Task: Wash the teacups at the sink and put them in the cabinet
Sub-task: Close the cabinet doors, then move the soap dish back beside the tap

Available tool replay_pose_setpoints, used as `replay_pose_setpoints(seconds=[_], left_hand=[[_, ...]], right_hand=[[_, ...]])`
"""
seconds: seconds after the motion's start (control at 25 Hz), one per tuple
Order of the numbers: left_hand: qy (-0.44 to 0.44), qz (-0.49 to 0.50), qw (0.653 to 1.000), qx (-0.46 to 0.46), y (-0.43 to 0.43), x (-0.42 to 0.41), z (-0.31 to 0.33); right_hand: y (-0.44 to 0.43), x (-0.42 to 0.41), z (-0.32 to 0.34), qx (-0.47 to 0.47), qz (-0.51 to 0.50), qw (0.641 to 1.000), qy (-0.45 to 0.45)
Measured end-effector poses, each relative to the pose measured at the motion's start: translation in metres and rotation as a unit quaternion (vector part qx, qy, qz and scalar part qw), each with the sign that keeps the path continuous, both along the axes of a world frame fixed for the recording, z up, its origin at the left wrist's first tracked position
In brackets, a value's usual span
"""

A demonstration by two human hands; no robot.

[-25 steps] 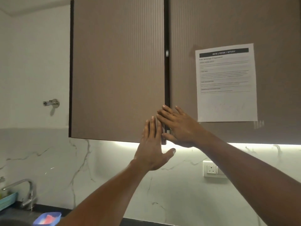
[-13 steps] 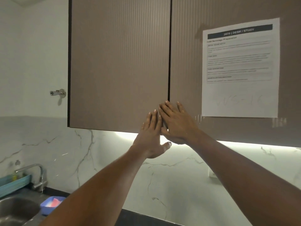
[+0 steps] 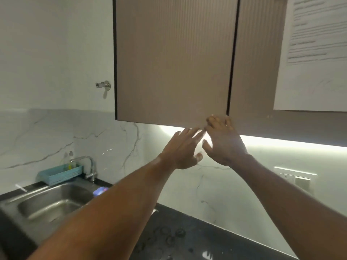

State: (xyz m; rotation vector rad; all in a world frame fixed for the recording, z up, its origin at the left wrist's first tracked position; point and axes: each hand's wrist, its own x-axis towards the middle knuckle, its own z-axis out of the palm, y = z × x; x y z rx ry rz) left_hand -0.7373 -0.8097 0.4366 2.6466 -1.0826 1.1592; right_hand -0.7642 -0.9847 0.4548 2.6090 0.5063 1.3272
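The brown wall cabinet [image 3: 172, 59] hangs above the counter with both doors closed flush. My right hand [image 3: 223, 143] is raised at the bottom of the seam between the doors, its straight fingertips at the lower edge. My left hand [image 3: 184, 149] hovers just below the left door's bottom corner, fingers spread and holding nothing. The steel sink [image 3: 50, 203] lies at lower left with its tap [image 3: 88, 166]. No teacup is in view.
A teal basket [image 3: 60, 174] with a soap bottle stands behind the sink. A small blue dish [image 3: 100, 190] sits by the basin. A printed paper [image 3: 315, 53] is stuck on the right door. Wet ring marks dot the black counter [image 3: 187, 237]. A wall socket [image 3: 300, 182] is at right.
Both hands have slid down from the faces of the closed doors to their bottom edge, the left one coming off the door. The view has dropped, bringing the sink and counter into sight.
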Motion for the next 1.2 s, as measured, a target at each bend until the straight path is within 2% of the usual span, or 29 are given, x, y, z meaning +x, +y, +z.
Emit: replay_pose_setpoints(seconds=[0.08, 0.16, 0.4, 0.52, 0.76, 0.96, 1.2], left_hand=[[0.043, 0.051, 0.998, 0.016, 0.029, -0.006, -0.029], [0.078, 0.096, 0.992, 0.032, 0.064, -0.011, -0.057], [0.192, 0.184, 0.962, 0.059, 0.204, -0.021, -0.119], [0.233, 0.220, 0.945, 0.065, 0.284, -0.028, -0.145], [0.287, 0.271, 0.918, 0.019, 0.407, -0.022, -0.187], [0.316, 0.293, 0.902, -0.012, 0.494, 0.022, -0.228], [0.355, 0.284, 0.891, -0.015, 0.587, 0.150, -0.291]], right_hand=[[0.020, 0.005, -0.033, 0.028, 0.055, 0.998, -0.017], [0.050, 0.010, -0.065, 0.065, 0.082, 0.994, 0.009], [0.171, 0.017, -0.158, 0.115, 0.086, 0.978, 0.154], [0.242, 0.011, -0.199, 0.111, 0.083, 0.960, 0.243], [0.359, 0.025, -0.250, 0.112, 0.111, 0.921, 0.357], [0.448, 0.087, -0.293, 0.110, 0.126, 0.897, 0.409], [0.538, 0.224, -0.360, 0.131, 0.099, 0.878, 0.449]])
